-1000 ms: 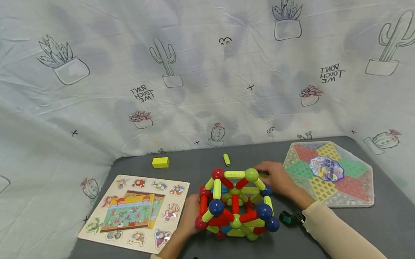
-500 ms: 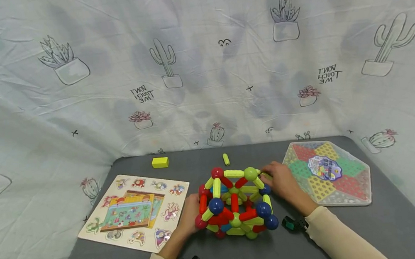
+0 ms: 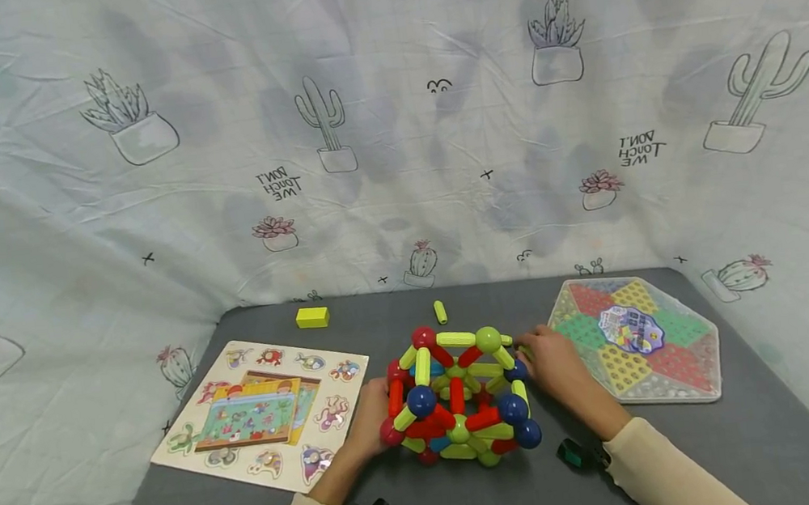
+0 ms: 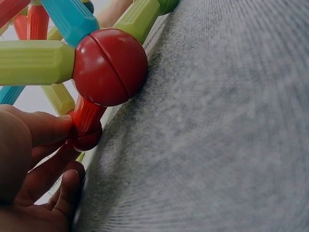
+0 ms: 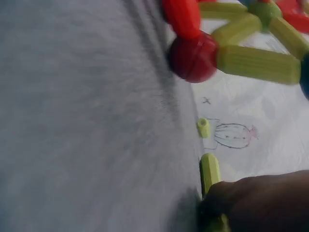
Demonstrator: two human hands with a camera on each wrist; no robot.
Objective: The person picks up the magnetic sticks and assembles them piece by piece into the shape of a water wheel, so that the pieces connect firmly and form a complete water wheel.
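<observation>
In the head view a toy frame of magnetic rods and balls (image 3: 459, 425) in red, blue and yellow-green stands on the table. My left hand (image 3: 370, 422) holds its left side. The left wrist view shows thumb and fingers pinching a low red ball (image 4: 88, 140) at the end of a red rod (image 4: 88, 115). Behind the frame's right side, my right hand (image 3: 552, 358) is at the table with its fingers curled over a yellow-green rod (image 3: 524, 350), partly hidden. Another yellow-green rod (image 5: 209, 169) sticks out beyond the fingers in the right wrist view.
A loose yellow-green rod (image 3: 440, 312) lies behind the frame, and a yellow block (image 3: 312, 317) at the back left. To the left lies a wooden puzzle board (image 3: 249, 475) with picture cards (image 3: 252, 413). A hexagonal game board (image 3: 686, 384) lies at the right. A printed cloth (image 3: 392, 123) hangs behind.
My right hand has shifted a little to the right and nearer, away from the frame, and a yellow-green rod now shows beside its fingertips. The left hand and the frame stay put.
</observation>
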